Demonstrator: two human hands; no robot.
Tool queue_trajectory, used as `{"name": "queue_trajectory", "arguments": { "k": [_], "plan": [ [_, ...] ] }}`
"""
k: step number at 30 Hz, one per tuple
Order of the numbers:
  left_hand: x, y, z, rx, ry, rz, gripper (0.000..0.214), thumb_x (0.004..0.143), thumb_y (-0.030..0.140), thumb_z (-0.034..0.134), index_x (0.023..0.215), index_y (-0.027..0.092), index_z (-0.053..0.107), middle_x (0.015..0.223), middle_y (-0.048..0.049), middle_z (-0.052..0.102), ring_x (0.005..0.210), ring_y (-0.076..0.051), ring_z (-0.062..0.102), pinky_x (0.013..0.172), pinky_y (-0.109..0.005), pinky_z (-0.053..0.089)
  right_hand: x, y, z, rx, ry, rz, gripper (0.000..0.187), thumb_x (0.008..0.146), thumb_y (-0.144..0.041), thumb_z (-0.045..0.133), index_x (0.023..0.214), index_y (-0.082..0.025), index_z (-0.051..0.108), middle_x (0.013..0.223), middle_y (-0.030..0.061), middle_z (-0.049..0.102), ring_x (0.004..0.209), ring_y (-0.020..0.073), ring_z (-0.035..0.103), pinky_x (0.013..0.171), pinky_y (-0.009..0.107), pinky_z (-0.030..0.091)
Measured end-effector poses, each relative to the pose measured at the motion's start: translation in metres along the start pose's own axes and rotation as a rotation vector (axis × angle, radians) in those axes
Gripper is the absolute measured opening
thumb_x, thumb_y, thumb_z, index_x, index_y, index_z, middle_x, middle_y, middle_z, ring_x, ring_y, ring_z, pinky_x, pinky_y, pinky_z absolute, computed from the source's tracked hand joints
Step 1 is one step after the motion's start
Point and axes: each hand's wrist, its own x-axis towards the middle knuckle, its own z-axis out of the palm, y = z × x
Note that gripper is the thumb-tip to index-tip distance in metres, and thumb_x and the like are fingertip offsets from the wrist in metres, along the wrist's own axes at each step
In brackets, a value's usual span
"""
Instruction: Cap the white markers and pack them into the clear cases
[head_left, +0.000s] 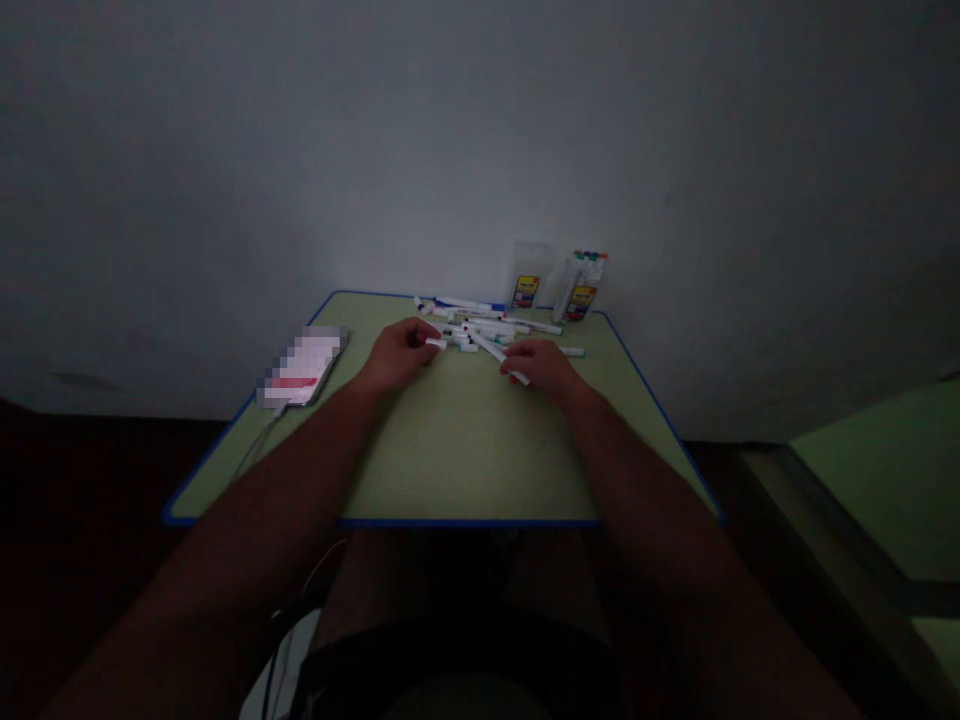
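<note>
A heap of several white marker pens (480, 325) lies at the far middle of a small green table with a blue rim (450, 522). My left hand (400, 352) rests at the heap's left side, fingers curled round a short white piece, seemingly a marker cap (436, 344). My right hand (541, 366) lies at the heap's right side, closed on a white marker (498, 352) that slants up to the left from under the fingers. The room is dim and small details are hard to make out.
Two clear marker cases (527, 277) (581, 283) stand at the table's far right by the wall, one with markers in it. A phone on a cable (301, 368) lies at the left. My knees show under the front edge.
</note>
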Motion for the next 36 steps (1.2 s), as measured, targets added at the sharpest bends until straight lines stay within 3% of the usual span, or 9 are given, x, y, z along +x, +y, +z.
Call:
{"name": "queue_trajectory", "arguments": {
  "k": [5, 25, 36],
  "plan": [
    [-0.001, 0.004, -0.001, -0.074, 0.025, -0.032, 0.020, 0.064, 0.011, 0.069, 0.082, 0.017, 0.063, 0.058, 0.0041, 0.058, 0.054, -0.012, 0.055, 0.057, -0.027, 0.047, 0.001, 0.002, -0.001, 0.016, 0.036, -0.017, 0.016, 0.069, -0.018, 0.071, 0.084, -0.014, 0.076, 0.059, -0.0013, 0.064, 0.054, 0.0105, 0.057, 0.056, 0.022, 0.042],
    [0.002, -0.006, 0.001, -0.061, -0.070, 0.012, 0.023, 0.062, 0.006, 0.068, 0.082, 0.017, 0.065, 0.067, 0.0022, 0.061, 0.059, -0.012, 0.056, 0.059, -0.027, 0.045, -0.004, 0.000, -0.002, -0.071, -0.031, -0.096, 0.019, 0.069, -0.023, 0.068, 0.083, -0.014, 0.077, 0.057, -0.0015, 0.060, 0.053, 0.0105, 0.051, 0.057, 0.024, 0.040],
    [-0.001, -0.011, 0.006, -0.004, -0.125, 0.039, 0.021, 0.062, 0.017, 0.072, 0.083, 0.017, 0.067, 0.068, 0.0018, 0.059, 0.060, -0.011, 0.052, 0.055, -0.025, 0.039, -0.008, -0.005, -0.002, -0.097, -0.060, -0.099, 0.022, 0.070, -0.023, 0.067, 0.088, -0.014, 0.078, 0.058, -0.0013, 0.061, 0.053, 0.0097, 0.050, 0.057, 0.023, 0.040]
  ]
}}
